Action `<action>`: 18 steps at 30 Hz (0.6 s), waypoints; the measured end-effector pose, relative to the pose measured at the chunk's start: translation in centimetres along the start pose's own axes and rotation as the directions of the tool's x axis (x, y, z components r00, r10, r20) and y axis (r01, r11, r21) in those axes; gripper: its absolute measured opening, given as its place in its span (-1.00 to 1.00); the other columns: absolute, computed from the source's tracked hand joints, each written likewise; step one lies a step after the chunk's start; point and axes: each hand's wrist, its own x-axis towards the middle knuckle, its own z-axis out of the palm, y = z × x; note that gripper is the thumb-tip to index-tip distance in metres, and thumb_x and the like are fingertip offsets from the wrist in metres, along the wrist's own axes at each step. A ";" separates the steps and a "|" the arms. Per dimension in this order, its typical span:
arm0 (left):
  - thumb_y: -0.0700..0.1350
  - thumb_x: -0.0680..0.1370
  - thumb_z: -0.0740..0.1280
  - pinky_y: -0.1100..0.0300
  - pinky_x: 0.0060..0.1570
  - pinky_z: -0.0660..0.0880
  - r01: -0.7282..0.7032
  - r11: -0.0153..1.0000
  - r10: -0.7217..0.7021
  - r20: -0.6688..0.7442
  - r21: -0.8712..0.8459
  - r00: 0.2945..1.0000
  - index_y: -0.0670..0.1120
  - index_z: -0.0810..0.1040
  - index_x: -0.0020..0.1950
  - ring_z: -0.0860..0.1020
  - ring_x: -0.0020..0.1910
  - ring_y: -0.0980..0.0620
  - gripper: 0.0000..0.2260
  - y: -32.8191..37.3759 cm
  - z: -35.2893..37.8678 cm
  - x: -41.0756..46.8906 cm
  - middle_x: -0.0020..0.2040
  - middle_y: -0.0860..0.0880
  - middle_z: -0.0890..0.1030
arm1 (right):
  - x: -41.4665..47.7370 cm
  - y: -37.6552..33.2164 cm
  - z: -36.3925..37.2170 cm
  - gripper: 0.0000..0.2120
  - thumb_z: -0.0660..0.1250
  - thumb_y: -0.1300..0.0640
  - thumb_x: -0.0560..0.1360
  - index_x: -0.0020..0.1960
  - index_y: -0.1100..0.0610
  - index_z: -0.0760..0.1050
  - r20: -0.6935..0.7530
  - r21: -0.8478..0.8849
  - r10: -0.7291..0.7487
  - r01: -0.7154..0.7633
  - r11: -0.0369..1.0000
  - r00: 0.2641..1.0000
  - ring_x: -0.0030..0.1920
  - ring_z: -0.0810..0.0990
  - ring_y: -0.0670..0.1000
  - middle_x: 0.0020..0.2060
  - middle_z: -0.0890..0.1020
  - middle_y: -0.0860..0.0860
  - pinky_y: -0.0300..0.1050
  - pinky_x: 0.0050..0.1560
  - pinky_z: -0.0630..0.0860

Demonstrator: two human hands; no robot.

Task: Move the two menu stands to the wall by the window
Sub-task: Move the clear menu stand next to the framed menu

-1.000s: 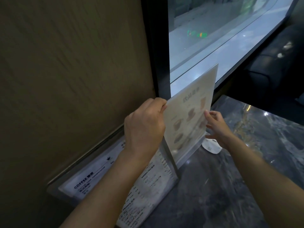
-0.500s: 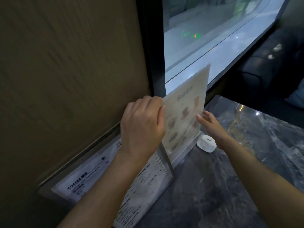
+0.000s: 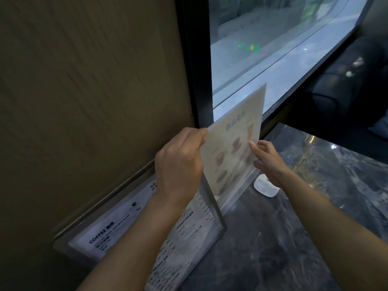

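A clear acrylic menu stand with drink pictures stands upright on the dark marble table, close to the window frame. My left hand grips its upper left corner. My right hand holds its right edge, fingers against the sheet. A second menu stand with the word COFFEE leans low against the brown wall, partly hidden by my left forearm.
A small white round device lies on the table just right of the picture stand's base. The black window frame and the window rise behind. A dark sofa stands beyond the table.
The picture menu stand has stayed near the window frame with both hands on it. My view has shifted slightly; the hands keep nearly the same hold.
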 end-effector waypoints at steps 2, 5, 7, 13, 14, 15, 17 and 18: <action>-0.36 0.49 0.31 -0.03 -0.37 0.59 0.000 1.000 0.000 0.002 0.013 1.000 -0.28 0.61 -0.04 0.62 -0.27 -0.12 -0.89 0.0 0.0 0.1 -0.19 -0.19 0.67 | -0.1 0.1 -0.1 -0.44 0.32 -0.21 0.38 0.26 0.01 0.26 -0.009 -0.015 -0.003 0.003 1.000 1.000 0.05 0.47 -0.16 0.05 0.45 -0.17 -0.04 0.06 0.43; -0.31 0.50 0.31 -0.03 -0.32 0.56 -0.016 0.999 0.015 0.025 0.032 1.000 -0.23 0.60 -0.03 0.60 -0.25 -0.11 -0.89 0.1 -0.1 0.1 -0.19 -0.15 0.67 | -0.4 0.1 -0.4 -0.45 0.31 -0.23 0.38 0.26 -0.01 0.26 -0.011 -0.039 -0.010 0.010 0.999 1.000 0.01 0.49 -0.17 0.04 0.47 -0.19 -0.12 -0.15 0.45; -0.27 0.50 0.31 -0.02 -0.31 0.55 -0.043 0.998 0.041 0.048 0.050 0.998 -0.19 0.58 -0.02 0.57 -0.27 -0.10 -0.90 0.2 0.0 0.0 -0.22 -0.13 0.65 | -0.6 0.1 -0.5 -0.47 0.29 -0.22 0.40 0.27 -0.02 0.25 -0.013 -0.052 -0.013 0.013 0.999 1.000 -0.03 0.49 -0.21 0.01 0.46 -0.24 -0.14 -0.18 0.45; -0.26 0.48 0.33 0.09 -0.33 0.46 -0.072 0.995 0.068 0.052 0.075 0.996 -0.17 0.55 -0.03 0.52 -0.34 -0.06 -0.91 0.3 0.2 -0.2 -0.28 -0.11 0.62 | -1.3 -0.4 -0.6 -0.58 0.28 -0.18 0.43 0.20 -0.10 0.25 0.031 -0.096 -0.046 0.049 0.994 0.998 -0.04 0.49 -0.24 0.00 0.46 -0.28 -0.24 -0.19 0.40; -0.25 0.48 0.32 0.09 -0.32 0.45 -0.072 0.994 0.068 0.053 0.080 0.996 -0.16 0.54 -0.03 0.52 -0.33 -0.06 -0.91 0.3 0.2 -0.3 -0.27 -0.10 0.62 | -1.5 -0.5 -0.6 -0.58 0.27 -0.18 0.43 0.22 -0.09 0.25 0.035 -0.098 -0.052 0.056 0.994 0.998 -0.04 0.49 -0.24 -0.01 0.46 -0.27 -0.25 -0.20 0.40; -0.24 0.49 0.32 0.08 -0.31 0.45 -0.076 0.994 0.071 0.056 0.084 0.996 -0.16 0.54 -0.02 0.52 -0.32 -0.06 -0.90 0.3 0.2 -0.3 -0.27 -0.10 0.62 | -1.5 -0.5 -0.7 -0.55 0.27 -0.17 0.44 0.24 -0.07 0.25 0.033 -0.098 -0.058 0.061 0.993 0.998 -0.04 0.48 -0.24 -0.01 0.46 -0.26 -0.26 -0.21 0.39; -0.23 0.48 0.31 0.09 -0.29 0.43 -0.070 0.993 0.064 0.067 0.095 0.996 -0.16 0.54 0.00 0.52 -0.32 -0.07 -0.89 0.3 0.1 -0.3 -0.26 -0.10 0.61 | -1.7 -0.6 -0.8 -0.48 0.27 -0.18 0.44 0.31 -0.02 0.24 0.032 -0.108 -0.063 0.066 0.992 0.998 -0.04 0.47 -0.23 0.02 0.46 -0.21 -0.26 -0.21 0.38; -0.22 0.48 0.31 0.10 -0.29 0.42 -0.077 0.992 0.069 0.080 0.098 0.994 -0.17 0.54 0.00 0.52 -0.31 -0.07 -0.88 0.4 0.1 -0.4 -0.26 -0.11 0.61 | -1.9 -0.7 -0.8 -0.46 0.27 -0.18 0.44 0.33 -0.01 0.23 0.028 -0.127 -0.064 0.067 0.990 0.998 -0.03 0.46 -0.24 0.05 0.46 -0.18 -0.26 -0.20 0.38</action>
